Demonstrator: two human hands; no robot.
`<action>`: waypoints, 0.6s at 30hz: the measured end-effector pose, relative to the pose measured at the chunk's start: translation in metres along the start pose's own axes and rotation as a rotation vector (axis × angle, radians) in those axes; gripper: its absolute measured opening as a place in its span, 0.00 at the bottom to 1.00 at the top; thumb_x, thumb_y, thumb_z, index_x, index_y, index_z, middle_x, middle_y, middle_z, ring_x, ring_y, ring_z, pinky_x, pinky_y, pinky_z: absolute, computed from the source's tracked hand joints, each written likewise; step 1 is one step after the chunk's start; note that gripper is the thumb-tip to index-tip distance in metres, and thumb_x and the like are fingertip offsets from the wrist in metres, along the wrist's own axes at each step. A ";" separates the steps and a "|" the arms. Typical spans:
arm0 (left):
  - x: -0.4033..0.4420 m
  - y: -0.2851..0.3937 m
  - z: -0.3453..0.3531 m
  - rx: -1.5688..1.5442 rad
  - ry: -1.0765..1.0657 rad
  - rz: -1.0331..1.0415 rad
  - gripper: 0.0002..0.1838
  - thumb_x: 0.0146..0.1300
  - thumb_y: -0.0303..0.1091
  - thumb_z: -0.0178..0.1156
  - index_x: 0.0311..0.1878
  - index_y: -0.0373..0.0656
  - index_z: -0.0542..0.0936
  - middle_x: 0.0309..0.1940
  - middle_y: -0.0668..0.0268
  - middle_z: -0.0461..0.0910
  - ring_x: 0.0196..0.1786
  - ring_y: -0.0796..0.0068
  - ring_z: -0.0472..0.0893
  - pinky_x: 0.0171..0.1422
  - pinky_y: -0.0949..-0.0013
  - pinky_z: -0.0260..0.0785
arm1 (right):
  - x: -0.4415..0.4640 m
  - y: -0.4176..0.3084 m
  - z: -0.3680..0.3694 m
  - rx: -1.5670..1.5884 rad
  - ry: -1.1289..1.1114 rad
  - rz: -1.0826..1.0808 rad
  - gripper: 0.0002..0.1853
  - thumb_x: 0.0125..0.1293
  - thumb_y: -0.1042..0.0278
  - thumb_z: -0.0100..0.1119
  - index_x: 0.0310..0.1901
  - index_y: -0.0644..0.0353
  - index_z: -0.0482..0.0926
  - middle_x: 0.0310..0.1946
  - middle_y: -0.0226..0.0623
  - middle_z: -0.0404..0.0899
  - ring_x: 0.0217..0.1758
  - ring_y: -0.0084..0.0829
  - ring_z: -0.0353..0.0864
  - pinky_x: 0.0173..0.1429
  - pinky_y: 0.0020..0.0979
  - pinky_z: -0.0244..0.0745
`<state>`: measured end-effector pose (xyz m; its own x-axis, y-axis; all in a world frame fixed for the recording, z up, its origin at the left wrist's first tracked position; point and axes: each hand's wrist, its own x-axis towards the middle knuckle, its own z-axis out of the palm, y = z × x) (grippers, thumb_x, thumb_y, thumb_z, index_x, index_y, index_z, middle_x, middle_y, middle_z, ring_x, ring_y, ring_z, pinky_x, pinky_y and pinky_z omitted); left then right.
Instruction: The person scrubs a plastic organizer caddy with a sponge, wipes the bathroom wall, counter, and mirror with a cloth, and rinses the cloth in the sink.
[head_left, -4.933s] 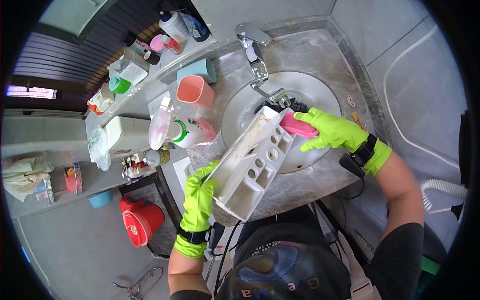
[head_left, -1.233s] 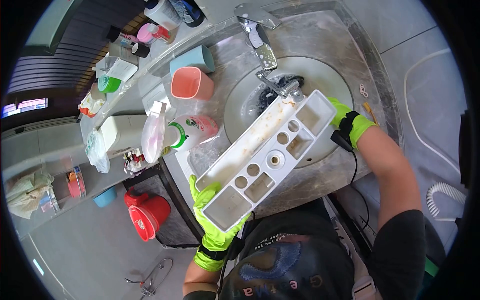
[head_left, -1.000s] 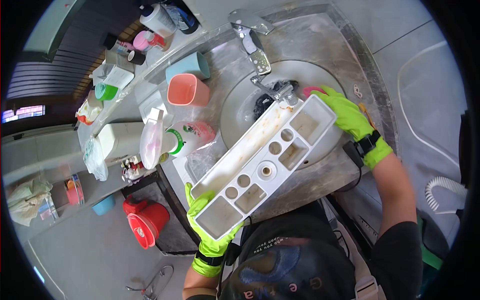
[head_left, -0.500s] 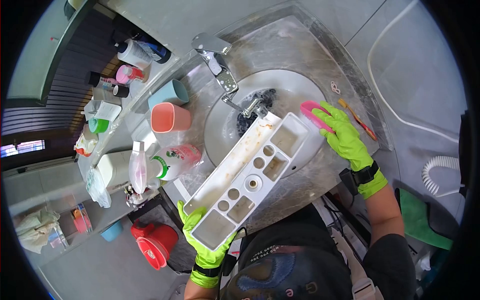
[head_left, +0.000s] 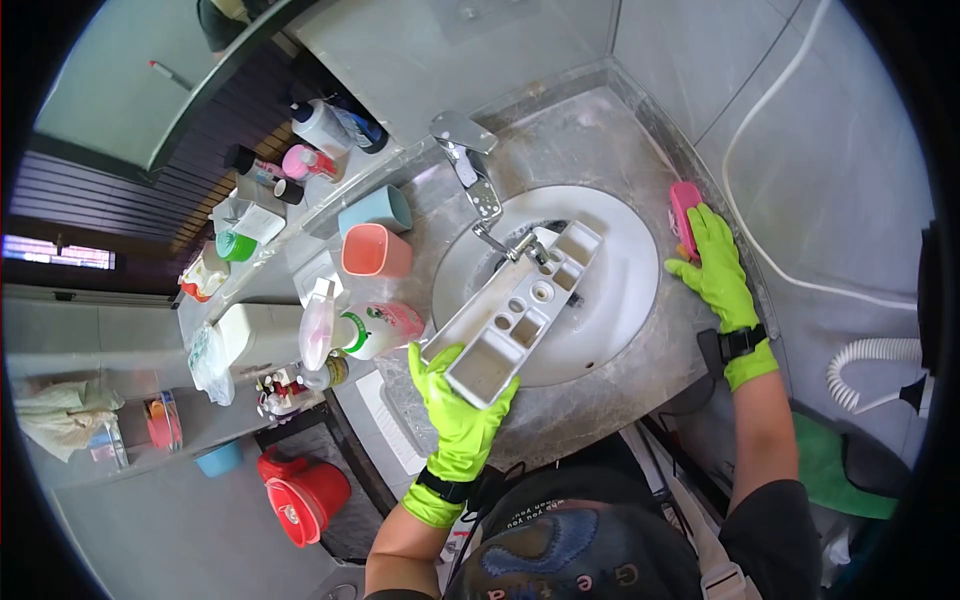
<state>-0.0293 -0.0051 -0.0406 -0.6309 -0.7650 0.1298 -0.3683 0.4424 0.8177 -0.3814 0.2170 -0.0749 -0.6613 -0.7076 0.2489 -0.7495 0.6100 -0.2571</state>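
The left hand [head_left: 462,410], in a bright green glove, is clamped on the near end of a long white holder [head_left: 524,312] with round holes and square cups. The holder slants over the sink [head_left: 640,250], and its far end is close by the spout of the faucet [head_left: 475,185]. I cannot tell if water is running.

The right hand [head_left: 718,265] is down at the right edge of the counter [head_left: 570,425], fingers at a pink brush [head_left: 684,200]. I cannot tell if its grip is tight on the brush or just touching.

One hand bears the long holder, so it should squeeze firmly, because wet gloves may slip. The far end should be over the bowl, so drips fall inside, and it should not bump the faucet. The brush is best laid flat, so it won't roll off.
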 end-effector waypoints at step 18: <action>-0.016 0.015 -0.003 0.246 0.079 0.078 0.50 0.37 0.44 0.83 0.64 0.42 0.67 0.55 0.60 0.74 0.66 0.53 0.70 0.80 0.46 0.52 | 0.182 -0.187 -0.026 0.679 -0.316 -0.256 0.31 0.69 0.50 0.61 0.68 0.58 0.71 0.56 0.51 0.79 0.55 0.44 0.79 0.59 0.40 0.73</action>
<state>-0.0229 0.0123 -0.0293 -0.6126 -0.7537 0.2381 -0.4815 0.5948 0.6437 -0.3623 -0.0169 0.0433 -0.3548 -0.9264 0.1262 -0.6276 0.1359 -0.7665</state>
